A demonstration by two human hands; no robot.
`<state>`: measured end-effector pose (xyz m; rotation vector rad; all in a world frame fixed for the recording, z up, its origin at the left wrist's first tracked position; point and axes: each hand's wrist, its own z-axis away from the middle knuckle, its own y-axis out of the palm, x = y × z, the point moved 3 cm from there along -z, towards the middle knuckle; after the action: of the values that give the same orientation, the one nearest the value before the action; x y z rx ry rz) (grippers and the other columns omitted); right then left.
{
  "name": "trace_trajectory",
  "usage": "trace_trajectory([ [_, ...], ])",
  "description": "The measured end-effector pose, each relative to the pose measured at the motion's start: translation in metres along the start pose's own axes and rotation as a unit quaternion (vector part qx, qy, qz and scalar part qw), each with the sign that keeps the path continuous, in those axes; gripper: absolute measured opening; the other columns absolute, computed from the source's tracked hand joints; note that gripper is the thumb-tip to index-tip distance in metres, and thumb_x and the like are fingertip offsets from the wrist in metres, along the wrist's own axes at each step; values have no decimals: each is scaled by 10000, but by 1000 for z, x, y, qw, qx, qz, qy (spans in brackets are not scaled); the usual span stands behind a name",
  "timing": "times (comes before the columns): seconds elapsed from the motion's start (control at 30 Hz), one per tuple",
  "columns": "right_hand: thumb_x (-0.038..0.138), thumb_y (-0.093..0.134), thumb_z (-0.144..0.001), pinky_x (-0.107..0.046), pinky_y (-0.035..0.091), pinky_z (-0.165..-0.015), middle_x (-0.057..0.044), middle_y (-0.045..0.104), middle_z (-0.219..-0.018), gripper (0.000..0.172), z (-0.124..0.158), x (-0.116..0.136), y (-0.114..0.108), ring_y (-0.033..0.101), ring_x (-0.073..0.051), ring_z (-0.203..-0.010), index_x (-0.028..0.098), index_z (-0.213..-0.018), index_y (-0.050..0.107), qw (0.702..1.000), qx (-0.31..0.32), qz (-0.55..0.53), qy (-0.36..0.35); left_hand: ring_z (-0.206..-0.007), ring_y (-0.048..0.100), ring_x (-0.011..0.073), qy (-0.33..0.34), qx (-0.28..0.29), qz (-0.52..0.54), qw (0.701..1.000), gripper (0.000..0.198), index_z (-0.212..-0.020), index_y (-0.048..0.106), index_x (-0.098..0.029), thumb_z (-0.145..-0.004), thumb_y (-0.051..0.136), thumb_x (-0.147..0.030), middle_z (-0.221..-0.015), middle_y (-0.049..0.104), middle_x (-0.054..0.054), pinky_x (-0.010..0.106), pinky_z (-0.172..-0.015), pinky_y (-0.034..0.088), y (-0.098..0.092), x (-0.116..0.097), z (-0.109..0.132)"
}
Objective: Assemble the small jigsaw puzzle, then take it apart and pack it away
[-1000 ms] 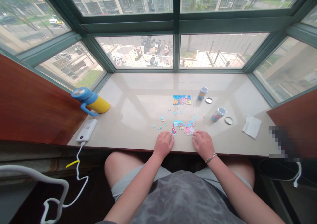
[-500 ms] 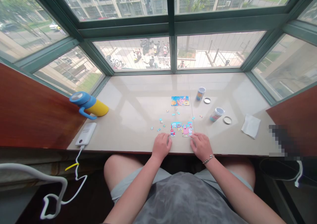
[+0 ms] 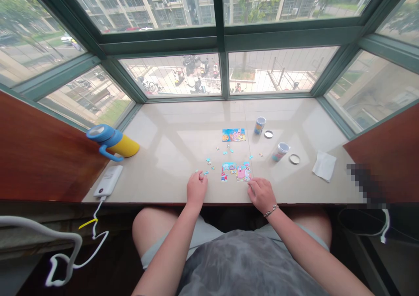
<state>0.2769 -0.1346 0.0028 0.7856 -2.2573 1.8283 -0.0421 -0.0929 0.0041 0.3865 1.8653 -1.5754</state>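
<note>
My left hand (image 3: 197, 189) has moved onto the stone sill, its fingers bunched beside a few small loose puzzle pieces (image 3: 202, 172). Whether it pinches one is too small to tell. My right hand (image 3: 262, 194) lies flat with its fingers apart, its fingertips close to the lower right corner of a part-built cartoon jigsaw (image 3: 235, 172). That jigsaw has a gap in its middle. Further loose pieces (image 3: 222, 151) are scattered above it, below a small colourful picture card (image 3: 233, 135).
Two printed cylindrical tubs (image 3: 259, 125) (image 3: 280, 151) stand to the right with their round lids (image 3: 268, 134) (image 3: 294, 159) and a white tissue (image 3: 324, 166). A yellow-and-blue bottle (image 3: 113, 142) and a white power bank (image 3: 108, 180) with cable are left. Windows bound the sill's far side.
My left hand has moved left, away from the jigsaw, to the loose pieces. My right hand has shifted only slightly. The whole view has drifted a little.
</note>
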Motion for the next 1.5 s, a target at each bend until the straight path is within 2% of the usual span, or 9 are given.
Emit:
trace_trajectory([
  [0.2,213,502,-976,-405,381,-1016,-88,684,-1158,224,0,0,-2,572,-260,-1117,251,-1101,683,1000,0,-3,-8,-775,631,218,-12,73,-17,997,253,-1061,718,-247,-921,571,-400,-745,629,9,315,-732,469,-4,2,-17],
  [0.47,188,511,-952,-391,382,-997,-85,684,-1140,227,0,0,-1,572,-256,-1097,253,-1085,684,1000,7,-1,-3,-728,641,205,-61,139,-23,988,168,-885,690,-231,-858,682,-396,-763,687,26,295,-647,432,-2,1,-34],
  [0.6,197,489,-972,-390,378,-1001,-86,682,-1142,227,0,0,-2,568,-257,-1100,252,-1086,677,1000,11,-4,-3,-722,652,199,-75,159,33,984,194,-834,690,-228,-825,723,-419,-800,717,35,293,-635,460,4,0,-35],
  [0.7,203,469,-985,-395,375,-1007,-89,682,-1142,233,-1,0,-2,568,-258,-1098,248,-1086,674,1000,14,-7,-1,-679,648,176,-108,179,144,967,266,-913,710,-213,-813,740,-458,-815,724,38,295,-630,508,17,-4,-27],
  [0.83,211,465,-988,-401,376,-1005,-91,681,-1147,234,-1,-1,-1,567,-264,-1103,249,-1087,673,1000,22,-8,8,-743,690,156,-148,193,322,915,407,-1092,708,-185,-799,785,-456,-928,753,67,329,-757,596,37,-11,-15],
  [0.93,213,456,-992,-402,374,-1001,-89,681,-1142,240,-1,-1,-1,566,-264,-1102,253,-1090,671,1000,26,-8,9,-827,725,171,-163,200,381,888,437,-1134,698,-178,-806,807,-445,-984,764,93,377,-851,621,47,-13,-9],
  [1.23,194,486,-980,-385,378,-970,-88,680,-1109,210,0,-3,2,564,-253,-1067,241,-1076,667,1000,0,-2,-7,-868,736,179,-199,192,445,852,490,-1124,688,-161,-738,889,-386,-972,760,101,391,-916,609,52,-12,-9],
  [1.37,167,514,-962,-382,386,-927,-86,682,-1043,176,0,-3,2,567,-245,-1009,225,-1047,656,998,-48,-17,-35,-807,713,163,-206,183,446,851,517,-1071,704,-159,-672,922,-405,-921,749,80,367,-879,596,51,-14,-8],
  [1.5,160,518,-964,-378,386,-919,-82,681,-1035,166,0,-2,1,569,-240,-998,227,-1041,649,998,-47,-11,-36,-796,700,157,-196,187,441,856,505,-1065,717,-167,-673,910,-420,-928,742,71,352,-861,584,52,-17,-6],
])
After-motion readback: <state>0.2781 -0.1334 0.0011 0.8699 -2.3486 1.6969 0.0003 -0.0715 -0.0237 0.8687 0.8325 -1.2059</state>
